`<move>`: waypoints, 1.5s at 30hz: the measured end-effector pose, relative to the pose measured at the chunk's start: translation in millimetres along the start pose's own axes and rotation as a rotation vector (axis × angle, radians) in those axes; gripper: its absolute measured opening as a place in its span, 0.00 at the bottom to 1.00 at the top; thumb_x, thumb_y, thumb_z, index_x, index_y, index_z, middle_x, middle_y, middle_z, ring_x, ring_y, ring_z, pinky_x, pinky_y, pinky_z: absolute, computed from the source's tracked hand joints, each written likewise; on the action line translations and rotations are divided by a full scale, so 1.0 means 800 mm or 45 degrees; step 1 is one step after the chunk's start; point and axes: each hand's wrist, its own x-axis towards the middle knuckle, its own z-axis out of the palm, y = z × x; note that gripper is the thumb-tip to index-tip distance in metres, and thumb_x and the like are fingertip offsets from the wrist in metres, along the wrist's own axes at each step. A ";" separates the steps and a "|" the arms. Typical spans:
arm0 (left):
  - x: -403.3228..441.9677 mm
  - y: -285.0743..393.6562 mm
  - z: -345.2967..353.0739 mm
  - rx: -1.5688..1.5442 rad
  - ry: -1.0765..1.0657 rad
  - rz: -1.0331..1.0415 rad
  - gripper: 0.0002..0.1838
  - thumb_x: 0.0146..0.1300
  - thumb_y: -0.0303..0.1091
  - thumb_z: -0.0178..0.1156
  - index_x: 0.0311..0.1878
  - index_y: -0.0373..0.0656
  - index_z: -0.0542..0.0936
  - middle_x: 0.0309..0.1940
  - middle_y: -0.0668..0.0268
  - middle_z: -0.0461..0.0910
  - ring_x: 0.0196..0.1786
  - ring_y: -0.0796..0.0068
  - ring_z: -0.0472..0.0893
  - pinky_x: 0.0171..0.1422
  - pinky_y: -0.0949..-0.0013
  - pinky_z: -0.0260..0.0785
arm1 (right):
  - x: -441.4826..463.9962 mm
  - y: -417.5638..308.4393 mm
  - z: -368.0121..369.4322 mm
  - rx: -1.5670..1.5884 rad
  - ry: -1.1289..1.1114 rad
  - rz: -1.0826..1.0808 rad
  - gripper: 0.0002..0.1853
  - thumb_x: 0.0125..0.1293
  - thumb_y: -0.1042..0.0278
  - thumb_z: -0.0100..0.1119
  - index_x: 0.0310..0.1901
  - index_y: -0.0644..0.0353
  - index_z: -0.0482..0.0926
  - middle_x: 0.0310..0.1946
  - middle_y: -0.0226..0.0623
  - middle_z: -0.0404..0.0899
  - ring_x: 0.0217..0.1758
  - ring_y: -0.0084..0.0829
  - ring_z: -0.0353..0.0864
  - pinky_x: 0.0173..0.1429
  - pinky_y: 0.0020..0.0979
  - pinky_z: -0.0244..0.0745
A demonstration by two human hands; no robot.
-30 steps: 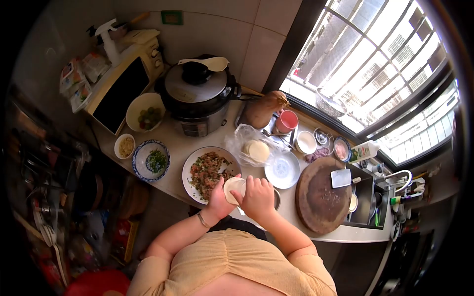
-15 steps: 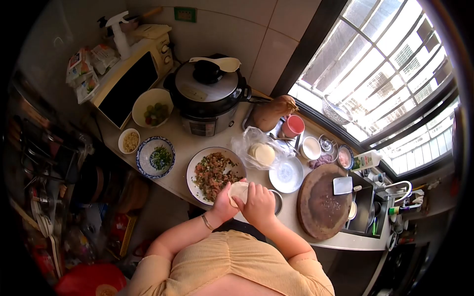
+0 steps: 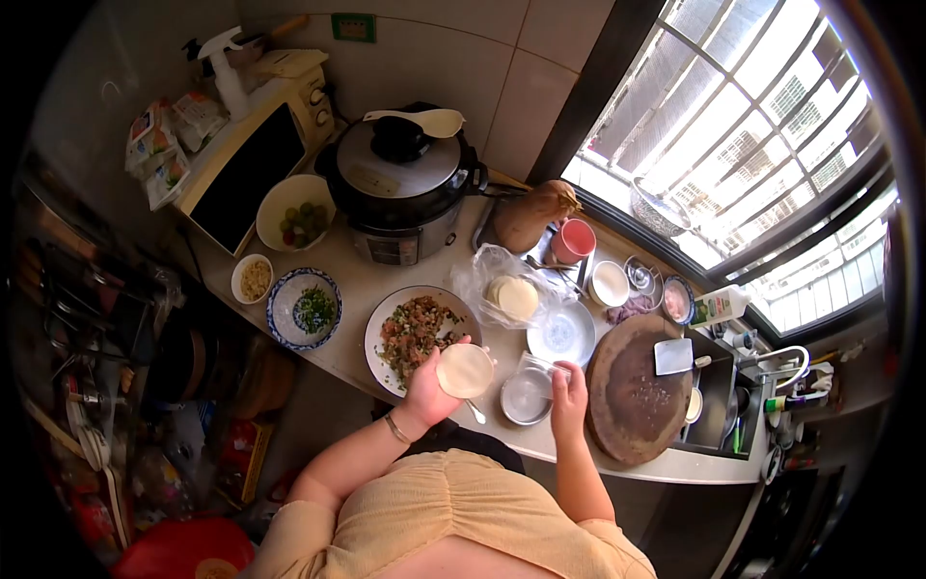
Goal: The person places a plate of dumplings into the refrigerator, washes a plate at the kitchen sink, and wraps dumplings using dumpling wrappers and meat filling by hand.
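Note:
A round, pale dumpling wrapper (image 3: 464, 371) lies across the palm and fingers of my left hand (image 3: 431, 391), which holds it near the front rim of the filling bowl (image 3: 370, 355). Chopped meat and green bits fill that white bowl; a spoon handle (image 3: 476, 412) shows below the wrapper. My right hand (image 3: 569, 391) is closed in a pinch on a thin see-through film (image 3: 536, 364), beside a small round metal bowl (image 3: 527, 398). More wrappers (image 3: 512, 297) are stacked in an open clear plastic bag (image 3: 475, 278) behind the hands.
A round wooden chopping board (image 3: 632, 425) bears a white-bladed scraper (image 3: 673, 356), near the sink (image 3: 719, 410). A white plate (image 3: 561, 333) lies left of the board. The pressure cooker (image 3: 400, 174), a chopped-greens bowl (image 3: 280, 304) and a microwave (image 3: 246, 179) stand at the left.
My hands have moved apart. The wrapper, earlier between both hands, now rests flat on my left hand. My right hand has moved right, pinching a clear film by the metal bowl.

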 end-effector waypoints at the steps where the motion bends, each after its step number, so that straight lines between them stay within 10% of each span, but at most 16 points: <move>1: -0.001 0.005 -0.002 -0.027 0.019 0.003 0.29 0.68 0.53 0.29 0.60 0.41 0.63 0.60 0.51 0.63 0.64 0.50 0.61 0.68 0.50 0.50 | 0.001 0.012 -0.014 -0.299 0.023 0.001 0.15 0.61 0.61 0.55 0.42 0.65 0.72 0.27 0.33 0.67 0.26 0.24 0.64 0.31 0.25 0.60; 5: -0.022 0.030 -0.002 0.008 0.006 0.066 0.31 0.67 0.56 0.30 0.59 0.40 0.65 0.59 0.50 0.64 0.63 0.48 0.62 0.67 0.48 0.52 | -0.019 0.073 -0.032 -0.911 0.029 -0.164 0.20 0.60 0.57 0.56 0.43 0.68 0.71 0.35 0.48 0.72 0.37 0.44 0.73 0.42 0.37 0.68; 10: -0.067 0.076 0.005 0.123 0.052 0.366 0.32 0.67 0.55 0.30 0.60 0.38 0.63 0.59 0.51 0.64 0.63 0.49 0.63 0.67 0.47 0.52 | -0.029 0.063 -0.022 -1.402 -0.026 -0.375 0.27 0.52 0.58 0.62 0.51 0.63 0.69 0.46 0.46 0.70 0.44 0.45 0.71 0.45 0.40 0.67; 17: -0.120 0.112 0.005 0.066 0.208 0.639 0.30 0.68 0.53 0.32 0.62 0.39 0.62 0.60 0.55 0.65 0.63 0.54 0.64 0.67 0.51 0.53 | 0.004 0.038 0.036 -1.213 -1.002 -1.340 0.24 0.49 0.68 0.59 0.52 0.56 0.71 0.36 0.34 0.70 0.40 0.33 0.69 0.44 0.33 0.65; 23: -0.136 0.104 0.008 0.072 0.153 0.663 0.30 0.67 0.53 0.34 0.61 0.39 0.62 0.59 0.55 0.66 0.61 0.55 0.65 0.67 0.52 0.54 | 0.013 0.051 0.094 -0.780 -1.095 -1.588 0.19 0.49 0.68 0.58 0.45 0.60 0.73 0.30 0.29 0.70 0.36 0.29 0.69 0.39 0.29 0.65; 31: -0.144 0.100 -0.009 0.049 0.170 0.636 0.30 0.66 0.54 0.35 0.61 0.39 0.63 0.59 0.55 0.66 0.61 0.54 0.65 0.67 0.52 0.54 | 0.019 0.033 0.103 -0.562 -0.271 -0.881 0.06 0.56 0.77 0.55 0.37 0.64 0.75 0.25 0.44 0.73 0.28 0.44 0.72 0.33 0.38 0.67; 45: -0.134 0.099 -0.026 0.030 0.144 0.584 0.31 0.66 0.54 0.35 0.60 0.38 0.63 0.58 0.54 0.66 0.61 0.52 0.64 0.66 0.52 0.54 | -0.001 0.057 0.128 -0.445 -0.275 -0.532 0.05 0.61 0.72 0.52 0.34 0.63 0.76 0.24 0.42 0.76 0.26 0.38 0.74 0.32 0.35 0.69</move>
